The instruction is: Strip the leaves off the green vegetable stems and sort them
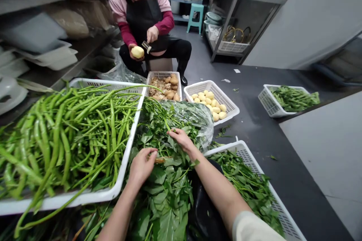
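My right hand [182,142] pinches a thin green stem [166,124] above a heap of leafy greens [172,196]. Lower and to its left, my left hand [141,168] has thumb and fingers drawn together over the same heap. What it grips, if anything, I cannot make out; a brownish stalk [160,160] lies right by its fingertips. Long bare green stems [59,139] fill a white basket [118,184] beside my left arm. To the right of my right forearm, more picked leaves [243,180] lie in another white basket [256,165].
Opposite me a seated person [148,11] holds a peeled potato [137,52] and a peeler [146,46]. Between us stand a basket of unpeeled potatoes [171,83] and a basket of peeled ones [209,101]. Clear plastic [207,124] wraps some greens. Further right is a basket of greens [295,98].
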Available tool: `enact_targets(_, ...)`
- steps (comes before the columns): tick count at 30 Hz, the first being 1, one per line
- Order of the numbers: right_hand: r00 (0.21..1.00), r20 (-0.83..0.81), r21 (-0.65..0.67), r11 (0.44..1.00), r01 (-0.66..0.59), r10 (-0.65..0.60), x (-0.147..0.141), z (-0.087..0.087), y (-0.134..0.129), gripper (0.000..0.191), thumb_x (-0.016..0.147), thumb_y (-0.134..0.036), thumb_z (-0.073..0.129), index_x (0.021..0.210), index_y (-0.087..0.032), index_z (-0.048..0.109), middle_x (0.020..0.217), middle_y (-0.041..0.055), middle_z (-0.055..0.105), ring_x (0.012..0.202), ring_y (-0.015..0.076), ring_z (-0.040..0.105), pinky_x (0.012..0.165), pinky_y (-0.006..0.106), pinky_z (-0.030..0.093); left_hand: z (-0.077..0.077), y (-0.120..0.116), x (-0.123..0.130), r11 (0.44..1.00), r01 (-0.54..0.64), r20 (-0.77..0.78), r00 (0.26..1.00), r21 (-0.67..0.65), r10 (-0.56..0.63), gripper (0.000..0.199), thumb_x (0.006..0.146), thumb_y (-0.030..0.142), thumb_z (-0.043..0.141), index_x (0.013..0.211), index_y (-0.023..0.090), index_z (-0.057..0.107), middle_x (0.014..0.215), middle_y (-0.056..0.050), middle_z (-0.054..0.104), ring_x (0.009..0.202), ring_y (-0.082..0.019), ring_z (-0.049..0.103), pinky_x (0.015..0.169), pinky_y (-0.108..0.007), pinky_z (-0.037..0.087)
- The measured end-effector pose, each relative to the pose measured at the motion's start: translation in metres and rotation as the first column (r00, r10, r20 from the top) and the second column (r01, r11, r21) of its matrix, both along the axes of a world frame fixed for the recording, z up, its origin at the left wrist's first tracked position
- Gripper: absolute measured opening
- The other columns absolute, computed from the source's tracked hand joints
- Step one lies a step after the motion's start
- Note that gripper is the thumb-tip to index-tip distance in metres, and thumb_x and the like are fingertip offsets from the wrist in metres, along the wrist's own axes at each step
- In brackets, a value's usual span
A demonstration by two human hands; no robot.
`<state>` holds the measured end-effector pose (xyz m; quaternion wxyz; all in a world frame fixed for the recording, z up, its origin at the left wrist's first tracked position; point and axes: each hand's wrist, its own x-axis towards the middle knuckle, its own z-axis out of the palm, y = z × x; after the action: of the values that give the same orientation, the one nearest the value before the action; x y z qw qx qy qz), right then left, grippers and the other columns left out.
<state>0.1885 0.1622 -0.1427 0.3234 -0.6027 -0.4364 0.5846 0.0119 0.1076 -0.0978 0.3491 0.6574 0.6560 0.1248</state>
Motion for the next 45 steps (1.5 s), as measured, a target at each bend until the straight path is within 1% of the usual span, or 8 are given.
enact_targets(4,0.901,-0.422,-0.073,0.986,-0.148,0.104,0.012,0.049,-0.039,0.038,0.071,-0.048,0.065,0.085,-0.013,0.068,0.061,-0.0016,0.059,0.050,0.0076,0.048,0.049,0.020,0.037,0.032,0.008,0.015,0.931,-0.326,0.536,0.762,-0.167,0.363,0.035,0.074,0.044,0.060,0.094,0.017,0.068,0.090,-0.005,0.070,0.075,-0.017,0.062,0.064,-0.025,0.046)
enact_targets(9,0.770,-0.633,-0.076,0.983,-0.165,0.081,0.005,0.078,-0.094,0.037,0.060,-0.041,0.077,0.077,-0.011,0.066,0.057,-0.0027,0.058,0.048,0.0066,0.050,0.049,0.018,0.039,0.063,0.009,0.036,0.820,-0.132,0.766,0.301,-0.556,0.568,0.021,0.072,0.030,0.071,0.078,0.012,0.062,0.063,0.002,0.058,0.043,-0.002,0.046,0.036,-0.010,0.031)
enact_targets(18,0.503,-0.864,-0.150,0.937,-0.314,0.031,0.016,0.080,-0.148,0.021,0.078,-0.030,0.060,0.067,-0.015,0.053,0.052,-0.0045,0.047,0.042,0.0062,0.039,0.038,0.017,0.030,0.092,-0.025,0.061,0.808,0.057,0.786,0.281,-0.586,0.550,0.005,0.078,0.007,0.059,0.080,0.008,0.064,0.066,-0.002,0.059,0.039,0.001,0.042,0.032,-0.005,0.033)
enact_targets(23,0.874,-0.474,-0.039,0.994,0.103,-0.110,0.038,0.085,-0.158,0.016,0.077,-0.031,0.060,0.082,-0.016,0.059,0.078,0.0014,0.060,0.068,0.0114,0.054,0.062,0.022,0.042,0.095,-0.029,0.057,0.878,-0.189,0.834,0.276,-0.440,0.477,0.007,0.070,0.009,0.069,0.071,0.010,0.062,0.062,0.002,0.058,0.043,0.000,0.046,0.040,-0.007,0.039)
enact_targets(26,0.943,-0.139,0.311,0.890,0.333,-0.304,0.048,0.087,-0.170,0.016,0.075,-0.033,0.058,0.077,-0.017,0.059,0.077,0.0003,0.058,0.075,0.0131,0.052,0.070,0.024,0.040,0.098,-0.030,0.049,0.881,-0.334,0.854,0.289,-0.335,0.434,0.015,0.065,0.016,0.074,0.073,0.011,0.063,0.059,0.005,0.056,0.043,0.000,0.046,0.042,-0.009,0.039)
enact_targets(36,0.919,0.394,0.415,0.889,-0.194,0.016,0.017,0.099,-0.187,0.019,0.077,-0.034,0.058,0.067,-0.018,0.060,0.066,-0.0008,0.058,0.063,0.0123,0.051,0.060,0.023,0.036,0.108,-0.043,0.042,0.886,-0.447,0.855,0.406,-0.122,0.323,0.041,0.047,0.038,0.080,0.074,0.012,0.063,0.056,0.006,0.053,0.045,-0.003,0.045,0.044,-0.015,0.038)
enact_targets(40,0.806,0.556,0.706,0.627,-0.330,-0.202,0.006,0.107,-0.195,0.018,0.081,-0.023,0.052,0.065,-0.017,0.057,0.068,0.0023,0.060,0.069,0.0145,0.051,0.068,0.029,0.035,0.101,-0.046,0.041,0.877,-0.449,0.837,0.405,-0.170,0.369,0.040,0.045,0.039,0.081,0.067,0.013,0.060,0.054,0.007,0.049,0.042,-0.002,0.041,0.040,-0.013,0.034)
enact_targets(45,0.833,0.340,0.934,0.257,-0.247,-0.436,0.013,0.144,-0.222,0.016,0.084,-0.016,0.048,0.071,-0.019,0.056,0.070,0.0027,0.060,0.069,0.0154,0.050,0.071,0.033,0.036,0.080,-0.053,0.044,0.872,-0.421,0.795,0.424,-0.251,0.434,0.038,0.049,0.039,0.080,0.058,0.013,0.054,0.049,0.007,0.045,0.040,-0.002,0.039,0.036,-0.013,0.031)
